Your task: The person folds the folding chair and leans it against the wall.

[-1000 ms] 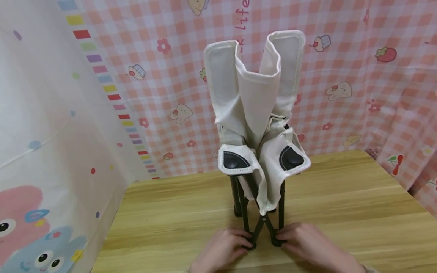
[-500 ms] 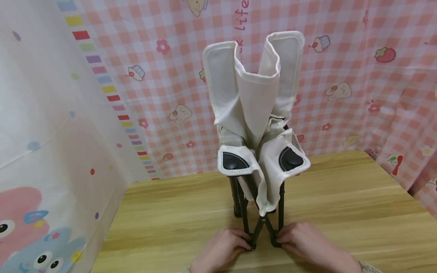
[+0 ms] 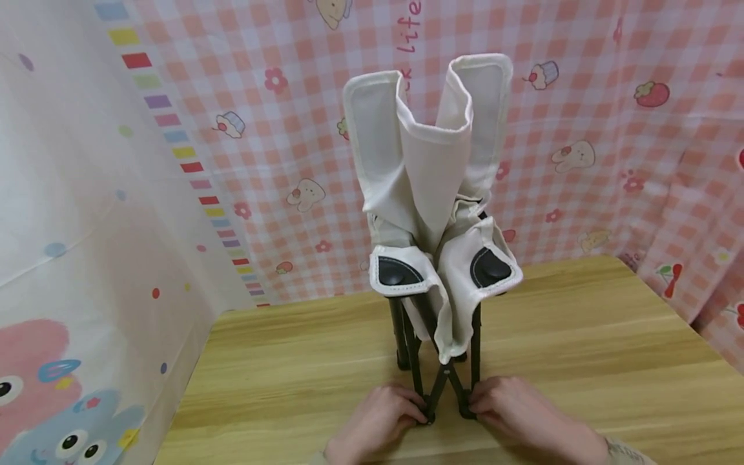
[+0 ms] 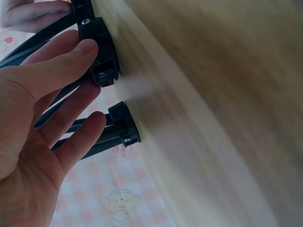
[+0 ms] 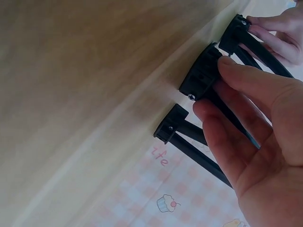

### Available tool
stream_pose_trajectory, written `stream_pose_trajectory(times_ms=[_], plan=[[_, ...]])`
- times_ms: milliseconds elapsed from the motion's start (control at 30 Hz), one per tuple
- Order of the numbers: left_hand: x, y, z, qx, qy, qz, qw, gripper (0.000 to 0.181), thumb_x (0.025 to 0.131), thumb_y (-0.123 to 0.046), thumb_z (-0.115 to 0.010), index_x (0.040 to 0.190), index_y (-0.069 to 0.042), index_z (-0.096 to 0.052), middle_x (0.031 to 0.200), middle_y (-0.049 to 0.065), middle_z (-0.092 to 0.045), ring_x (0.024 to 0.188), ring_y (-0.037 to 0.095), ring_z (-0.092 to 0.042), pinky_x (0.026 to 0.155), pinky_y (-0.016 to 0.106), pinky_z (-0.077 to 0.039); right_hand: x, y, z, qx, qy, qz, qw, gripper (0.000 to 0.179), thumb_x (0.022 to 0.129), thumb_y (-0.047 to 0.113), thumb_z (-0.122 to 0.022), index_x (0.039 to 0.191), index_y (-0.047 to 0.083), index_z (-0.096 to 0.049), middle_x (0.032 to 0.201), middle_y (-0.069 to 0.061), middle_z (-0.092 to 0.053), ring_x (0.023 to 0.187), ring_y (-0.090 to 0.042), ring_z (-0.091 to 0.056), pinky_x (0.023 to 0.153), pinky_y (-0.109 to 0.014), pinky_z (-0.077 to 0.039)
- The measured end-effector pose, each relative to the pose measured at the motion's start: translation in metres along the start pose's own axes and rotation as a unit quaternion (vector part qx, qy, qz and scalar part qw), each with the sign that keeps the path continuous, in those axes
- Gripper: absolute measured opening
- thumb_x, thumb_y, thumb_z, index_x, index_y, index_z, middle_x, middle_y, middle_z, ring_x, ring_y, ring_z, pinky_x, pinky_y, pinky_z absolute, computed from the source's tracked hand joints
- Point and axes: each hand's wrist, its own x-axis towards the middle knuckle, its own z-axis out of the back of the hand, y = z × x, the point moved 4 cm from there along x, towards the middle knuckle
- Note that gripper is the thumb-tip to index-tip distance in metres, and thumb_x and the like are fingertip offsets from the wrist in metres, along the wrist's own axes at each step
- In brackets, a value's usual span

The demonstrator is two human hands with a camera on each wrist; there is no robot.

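Note:
A small folding chair (image 3: 433,168) with white fabric and black legs stands upright, partly folded, at the middle of the table. The seat sags into a fold between two black corner patches. With thumb and fingers, my left hand (image 3: 378,420) pinches the near left foot (image 4: 102,56), its other fingers spread apart in the left wrist view. On the near right foot (image 5: 201,71), my right hand (image 3: 526,413) has a similar pinch. Farther back, a rear foot (image 4: 125,123) shows beyond the left fingers, and another rear foot (image 5: 170,123) appears in the right wrist view.
The wood-grain table (image 3: 279,368) carries the chair. Behind it hangs a pink checked cloth (image 3: 279,148), close to the table's back edge. A white cartoon-printed cloth (image 3: 134,239) hangs along the left side.
The head view shifts slightly. My right fingers have drawn in closer on the near right foot since a second ago. The left hand and the chair look nearly unchanged.

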Motion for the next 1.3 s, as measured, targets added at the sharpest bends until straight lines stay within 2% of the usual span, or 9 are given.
stream_pose_trajectory(times_ms=[267, 500, 633, 1000, 1300], plan=[[0.003, 0.006, -0.003, -0.009, 0.012, 0.012, 0.9998, 0.015, 0.090, -0.011, -0.081, 0.095, -0.025, -0.086, 0.109, -0.009, -0.081, 0.103, 0.002, -0.076, 0.093, 0.012, -0.060, 0.004, -0.004, -0.003, 0.002, -0.004, 0.010, 0.9999, 0.024, 0.071, -0.002, -0.080, 0.072, 0.022, -0.075, 0.081, 0.013, -0.073, 0.074, 0.002, -0.066, 0.063, -0.012, -0.055], [0.009, 0.013, -0.005, -0.020, 0.032, 0.026, 0.9990, 0.011, 0.092, -0.014, -0.080, 0.096, -0.023, -0.086, 0.111, -0.006, -0.082, 0.106, 0.004, -0.076, 0.095, 0.013, -0.059, 0.005, -0.014, -0.006, 0.025, 0.010, -0.010, 0.9996, 0.023, 0.071, -0.001, -0.082, 0.084, 0.018, -0.084, 0.088, 0.002, -0.080, 0.080, -0.008, -0.074, 0.070, -0.016, -0.062], [0.010, 0.014, -0.005, -0.028, 0.038, 0.028, 0.9985, 0.011, 0.093, -0.014, -0.080, 0.097, -0.022, -0.086, 0.112, -0.006, -0.082, 0.107, 0.004, -0.076, 0.097, 0.013, -0.059, 0.006, -0.015, -0.005, 0.028, 0.010, -0.007, 0.9995, 0.023, 0.071, 0.000, -0.083, 0.084, 0.018, -0.084, 0.088, 0.004, -0.079, 0.080, -0.007, -0.074, 0.072, -0.017, -0.062], [0.018, 0.020, -0.005, -0.033, 0.029, 0.024, 0.9988, 0.011, 0.091, -0.013, -0.081, 0.097, -0.021, -0.086, 0.110, -0.006, -0.082, 0.105, 0.004, -0.076, 0.096, 0.013, -0.059, 0.012, -0.024, -0.004, 0.023, 0.022, -0.005, 0.9995, 0.021, 0.075, 0.001, -0.085, 0.083, 0.021, -0.083, 0.087, 0.010, -0.078, 0.082, -0.004, -0.072, 0.072, -0.016, -0.061], [0.023, 0.027, -0.007, -0.039, 0.043, 0.043, 0.9974, 0.013, 0.090, -0.011, -0.081, 0.099, -0.020, -0.085, 0.113, -0.004, -0.082, 0.106, 0.006, -0.077, 0.099, 0.015, -0.060, 0.018, -0.032, -0.007, 0.032, 0.049, -0.021, 0.9981, 0.019, 0.077, 0.000, -0.083, 0.083, 0.018, -0.084, 0.089, 0.005, -0.079, 0.082, -0.008, -0.074, 0.074, -0.020, -0.064]])
